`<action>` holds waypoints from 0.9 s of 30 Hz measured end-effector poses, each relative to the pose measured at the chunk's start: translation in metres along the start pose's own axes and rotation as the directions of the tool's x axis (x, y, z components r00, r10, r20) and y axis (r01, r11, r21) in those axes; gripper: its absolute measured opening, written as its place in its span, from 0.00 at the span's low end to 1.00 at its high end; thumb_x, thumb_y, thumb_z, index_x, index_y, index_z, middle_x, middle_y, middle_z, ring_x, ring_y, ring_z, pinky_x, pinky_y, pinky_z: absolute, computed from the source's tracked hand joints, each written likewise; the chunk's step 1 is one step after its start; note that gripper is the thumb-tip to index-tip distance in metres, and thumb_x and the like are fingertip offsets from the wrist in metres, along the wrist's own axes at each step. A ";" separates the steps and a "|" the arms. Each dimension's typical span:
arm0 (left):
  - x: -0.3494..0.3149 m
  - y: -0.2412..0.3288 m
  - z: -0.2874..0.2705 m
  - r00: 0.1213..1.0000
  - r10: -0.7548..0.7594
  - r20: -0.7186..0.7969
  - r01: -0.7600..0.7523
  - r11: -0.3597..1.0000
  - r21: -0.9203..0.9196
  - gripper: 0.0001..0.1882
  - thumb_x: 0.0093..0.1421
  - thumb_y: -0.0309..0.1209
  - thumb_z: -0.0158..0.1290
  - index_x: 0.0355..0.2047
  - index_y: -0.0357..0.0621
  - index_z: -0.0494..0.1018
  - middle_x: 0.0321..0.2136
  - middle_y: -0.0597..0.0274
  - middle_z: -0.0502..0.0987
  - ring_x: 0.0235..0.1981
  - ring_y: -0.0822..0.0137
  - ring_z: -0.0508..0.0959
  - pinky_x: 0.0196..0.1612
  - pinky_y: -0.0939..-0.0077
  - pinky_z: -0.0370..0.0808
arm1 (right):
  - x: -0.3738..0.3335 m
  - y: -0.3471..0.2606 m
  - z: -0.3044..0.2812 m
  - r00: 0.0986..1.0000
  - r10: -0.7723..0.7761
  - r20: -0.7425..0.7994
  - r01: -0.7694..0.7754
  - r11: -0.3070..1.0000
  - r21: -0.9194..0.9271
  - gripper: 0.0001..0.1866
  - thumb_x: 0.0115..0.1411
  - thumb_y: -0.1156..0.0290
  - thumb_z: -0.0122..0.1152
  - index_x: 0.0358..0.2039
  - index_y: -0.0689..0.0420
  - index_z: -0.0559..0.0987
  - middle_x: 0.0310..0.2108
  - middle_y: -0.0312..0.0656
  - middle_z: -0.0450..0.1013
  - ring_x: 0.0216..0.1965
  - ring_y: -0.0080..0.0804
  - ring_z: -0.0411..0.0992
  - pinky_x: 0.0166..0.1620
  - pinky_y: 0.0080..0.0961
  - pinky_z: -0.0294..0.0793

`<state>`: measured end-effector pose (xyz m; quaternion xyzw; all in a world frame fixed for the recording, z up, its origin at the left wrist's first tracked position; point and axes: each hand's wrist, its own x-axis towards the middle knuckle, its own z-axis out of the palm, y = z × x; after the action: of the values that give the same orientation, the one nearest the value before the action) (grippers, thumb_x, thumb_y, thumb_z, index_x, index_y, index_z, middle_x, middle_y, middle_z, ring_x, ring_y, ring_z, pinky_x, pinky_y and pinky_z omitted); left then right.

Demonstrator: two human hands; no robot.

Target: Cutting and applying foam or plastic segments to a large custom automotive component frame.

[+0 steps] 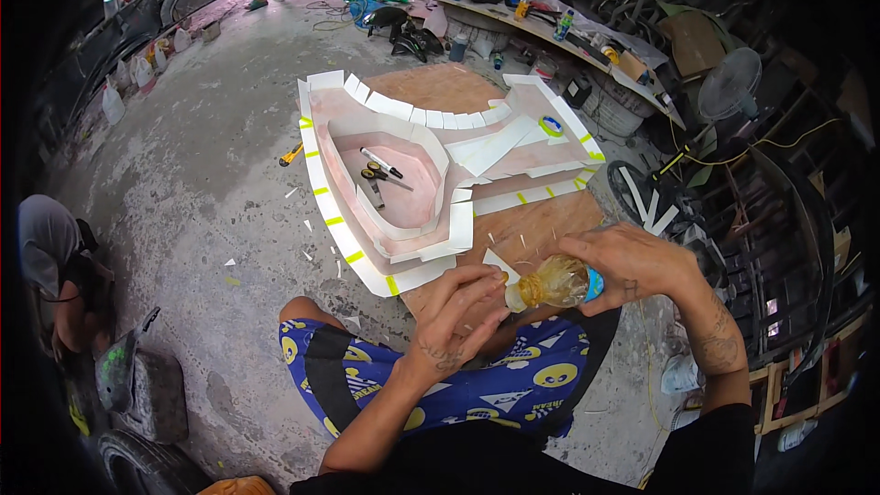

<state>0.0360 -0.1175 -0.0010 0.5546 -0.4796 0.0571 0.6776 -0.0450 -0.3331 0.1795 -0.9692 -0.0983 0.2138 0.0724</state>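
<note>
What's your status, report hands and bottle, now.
Right hand gripping bottle, tipped sideways. Left hand by its neck. Scissors and marker inside the panel.

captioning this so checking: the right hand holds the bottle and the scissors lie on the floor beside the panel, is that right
Wrong place for the scissors: the head view shows them inside the panel's hollow. The right hand does hold the bottle.

The bottle is gleaming like clear, glossy plastic; the white strips are looking like matt paper; the floor is showing rough concrete.
</note>
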 end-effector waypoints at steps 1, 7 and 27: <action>0.002 0.002 0.001 1.000 0.019 -0.020 -0.019 1.000 -0.002 0.23 0.53 0.18 0.64 0.50 0.38 0.75 0.49 0.51 0.74 0.48 0.55 0.79 0.50 0.67 0.77 | -0.001 -0.001 -0.002 1.000 0.000 0.001 0.000 1.000 -0.006 0.43 0.45 0.62 0.76 0.60 0.55 0.66 0.49 0.51 0.75 0.52 0.55 0.74 0.50 0.44 0.74; 0.001 -0.001 0.004 0.997 0.072 0.033 -0.071 0.997 -0.033 0.21 0.54 0.17 0.63 0.50 0.40 0.78 0.53 0.51 0.70 0.46 0.59 0.82 0.47 0.71 0.82 | -0.002 -0.008 -0.016 1.000 -0.025 0.010 0.026 0.995 -0.094 0.39 0.45 0.62 0.76 0.56 0.58 0.68 0.44 0.52 0.77 0.47 0.55 0.76 0.48 0.44 0.75; 0.006 -0.003 0.010 0.994 0.074 0.076 -0.071 0.996 -0.045 0.22 0.48 0.12 0.53 0.45 0.37 0.79 0.57 0.44 0.67 0.41 0.59 0.81 0.41 0.71 0.80 | 0.001 -0.022 -0.030 0.996 0.025 0.082 -0.012 0.988 -0.154 0.36 0.45 0.60 0.78 0.52 0.58 0.71 0.40 0.53 0.78 0.47 0.55 0.76 0.48 0.45 0.74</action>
<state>0.0351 -0.1294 0.0008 0.5243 -0.5264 0.0499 0.6675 -0.0349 -0.3146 0.2101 -0.9630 -0.1082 0.2467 -0.0087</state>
